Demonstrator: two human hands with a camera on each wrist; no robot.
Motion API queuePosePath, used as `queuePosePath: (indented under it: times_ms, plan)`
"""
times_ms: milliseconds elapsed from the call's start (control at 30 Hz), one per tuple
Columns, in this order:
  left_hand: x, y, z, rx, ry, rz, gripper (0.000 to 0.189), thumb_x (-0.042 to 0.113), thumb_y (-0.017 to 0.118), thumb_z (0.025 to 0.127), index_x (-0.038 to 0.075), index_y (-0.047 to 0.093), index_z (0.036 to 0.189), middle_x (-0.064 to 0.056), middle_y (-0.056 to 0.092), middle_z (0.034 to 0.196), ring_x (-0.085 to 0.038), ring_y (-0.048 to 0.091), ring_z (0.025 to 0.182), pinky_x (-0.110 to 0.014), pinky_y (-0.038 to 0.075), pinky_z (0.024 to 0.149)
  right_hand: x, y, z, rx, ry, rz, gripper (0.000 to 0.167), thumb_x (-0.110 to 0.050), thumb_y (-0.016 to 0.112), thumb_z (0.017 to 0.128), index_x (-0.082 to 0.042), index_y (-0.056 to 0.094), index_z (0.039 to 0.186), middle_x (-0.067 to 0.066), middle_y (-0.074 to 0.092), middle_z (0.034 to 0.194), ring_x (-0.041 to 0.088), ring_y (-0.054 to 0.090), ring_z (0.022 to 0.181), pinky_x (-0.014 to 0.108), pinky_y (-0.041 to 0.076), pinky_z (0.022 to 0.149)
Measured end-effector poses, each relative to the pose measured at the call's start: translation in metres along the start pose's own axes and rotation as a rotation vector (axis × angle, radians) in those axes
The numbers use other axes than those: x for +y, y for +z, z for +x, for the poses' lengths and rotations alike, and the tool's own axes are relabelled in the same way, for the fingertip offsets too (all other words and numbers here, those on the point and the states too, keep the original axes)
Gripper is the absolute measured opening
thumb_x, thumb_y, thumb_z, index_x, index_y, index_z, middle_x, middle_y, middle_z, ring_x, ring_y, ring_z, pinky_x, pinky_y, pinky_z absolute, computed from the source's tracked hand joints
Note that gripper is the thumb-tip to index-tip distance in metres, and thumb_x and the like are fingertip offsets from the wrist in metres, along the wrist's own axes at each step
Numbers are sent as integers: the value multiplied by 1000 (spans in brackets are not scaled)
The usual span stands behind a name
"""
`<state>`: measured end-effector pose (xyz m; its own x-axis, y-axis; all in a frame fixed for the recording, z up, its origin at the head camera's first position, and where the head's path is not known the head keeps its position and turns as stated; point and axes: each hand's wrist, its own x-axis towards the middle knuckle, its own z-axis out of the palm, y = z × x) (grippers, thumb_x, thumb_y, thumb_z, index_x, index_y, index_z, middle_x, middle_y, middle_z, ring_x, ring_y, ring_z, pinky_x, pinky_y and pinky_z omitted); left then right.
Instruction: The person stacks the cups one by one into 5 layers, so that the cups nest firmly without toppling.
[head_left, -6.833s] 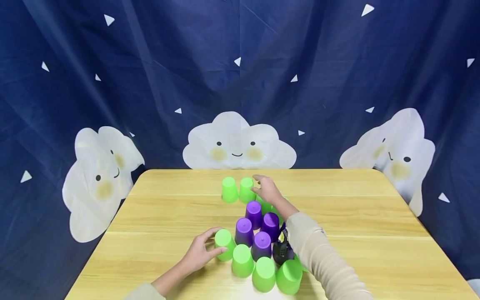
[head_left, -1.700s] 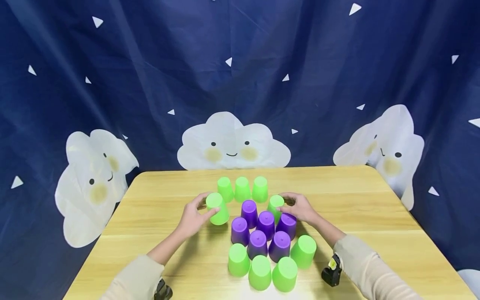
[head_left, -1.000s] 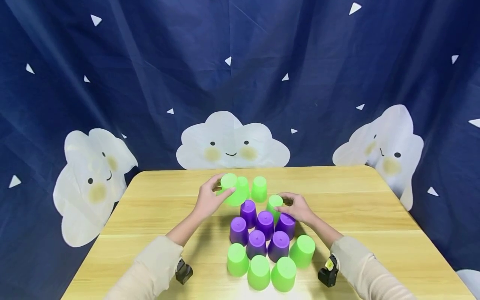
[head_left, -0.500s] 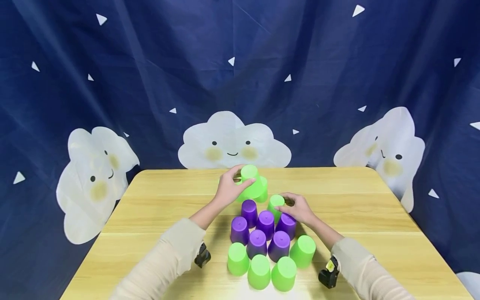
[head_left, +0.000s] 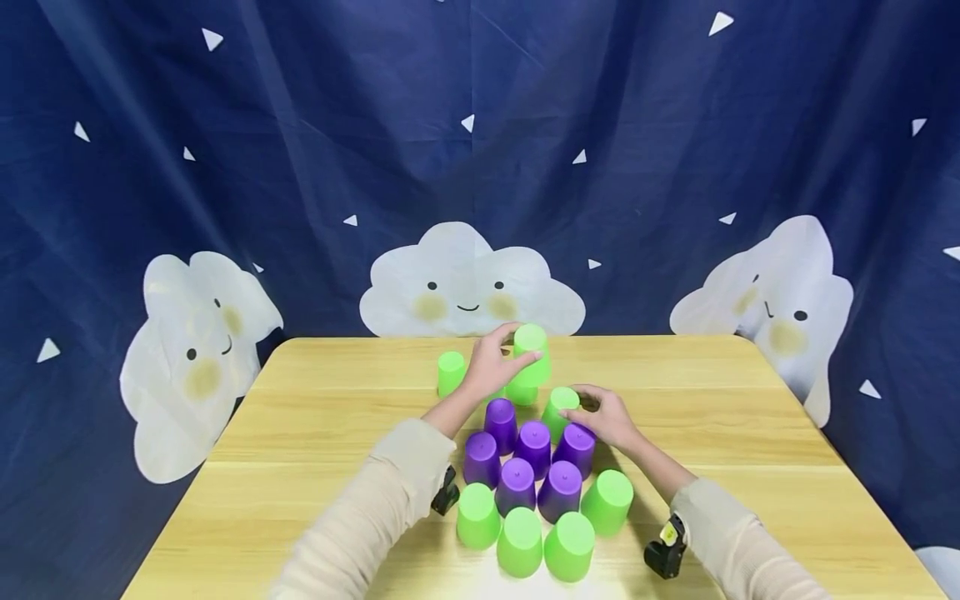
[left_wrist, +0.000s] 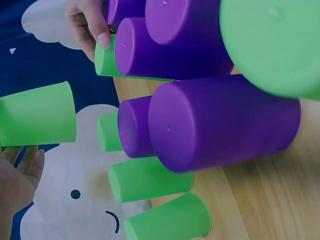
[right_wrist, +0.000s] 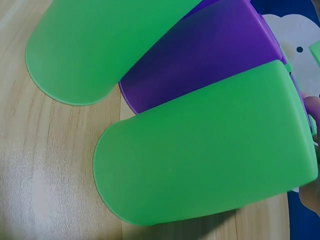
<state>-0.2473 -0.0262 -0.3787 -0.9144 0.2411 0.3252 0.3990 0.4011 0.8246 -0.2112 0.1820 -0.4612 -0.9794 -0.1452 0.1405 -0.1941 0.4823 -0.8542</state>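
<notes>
My left hand [head_left: 491,362] holds an upside-down green cup [head_left: 531,354] at the back of the table. In the left wrist view this held cup [left_wrist: 37,115] is off the tabletop, its thumb side hidden. In the head view it overlaps the rightmost green cup [head_left: 522,395] of the back row. My right hand [head_left: 609,421] grips another green cup [head_left: 562,408], which stands behind the right-hand purple cup [head_left: 576,450]. Several purple cups [head_left: 516,485] stand upside down in a cluster before both hands.
Several green cups [head_left: 520,542] line the front of the cluster, one of them [head_left: 607,502] at its right. Another green cup [head_left: 451,373] stands at the back left. Behind the wooden table [head_left: 300,467] hangs a blue curtain [head_left: 637,100] with cloud faces.
My left hand has taken the green cup from the left side and carried it rightward over the back row. Earlier my right hand came from the back row to its present cup; lately it keeps still.
</notes>
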Motion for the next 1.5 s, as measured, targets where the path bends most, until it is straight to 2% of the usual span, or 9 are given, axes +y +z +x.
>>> queuePosePath:
  times_ms: [167,267,467,700,800,900,1033,1267,1500]
  plan:
    - [3,12,2,-39,42,31,44,16,71,81,2,56,120,-15,65,114,-26,61,106,-34,52,89,3,-6,-3,20,12,3,45,-13,72,79,7,58,117,25,63,112,36,62,102,42,52,89]
    - [2,17,2,-49,46,52,44,16,72,80,2,57,119,-15,65,116,-27,61,107,-35,52,90,4,-10,-4,32,8,6,43,-12,71,80,7,58,116,25,64,110,34,62,100,39,53,88]
    - [2,26,3,-55,8,65,45,14,74,77,1,57,117,-16,65,113,-28,62,103,-39,52,89,7,-19,-6,34,10,11,45,-14,71,81,8,57,118,26,63,111,37,61,101,42,52,89]
    - [1,36,4,-119,-46,103,47,14,74,76,2,56,117,-15,65,113,-27,61,104,-35,51,89,11,-24,-10,56,45,-21,44,-14,71,81,7,58,118,25,64,111,36,61,102,44,52,90]
    - [-2,40,6,-151,-42,157,51,16,74,77,2,54,122,-15,61,120,-28,58,109,-36,49,93,13,-24,-10,58,39,-26,44,-13,71,80,7,58,117,25,64,110,37,61,102,44,52,89]
    - [-6,42,9,-161,0,208,54,16,75,77,1,54,124,-17,57,124,-29,56,111,-36,49,94,14,-23,-9,60,34,-23,43,-13,72,80,6,59,117,25,64,109,37,61,102,44,52,90]
    - [-9,44,11,-170,30,241,53,13,75,76,-3,55,122,-19,57,120,-29,57,107,-37,49,92,16,-21,-8,52,25,-19,43,-12,72,80,7,59,116,26,64,110,38,61,102,44,52,90]
    - [-8,51,15,-268,-29,365,55,11,74,76,-3,53,124,-19,57,123,-29,55,112,-35,48,97,16,-20,-8,48,20,-13,44,-12,71,80,8,57,117,27,63,111,39,61,104,43,52,90]
    - [-10,58,19,-387,-14,532,56,12,71,79,1,49,129,-15,53,130,-25,53,119,-29,45,101,14,-20,-8,44,16,-22,45,-12,70,81,8,57,118,27,62,114,39,60,105,44,51,91]
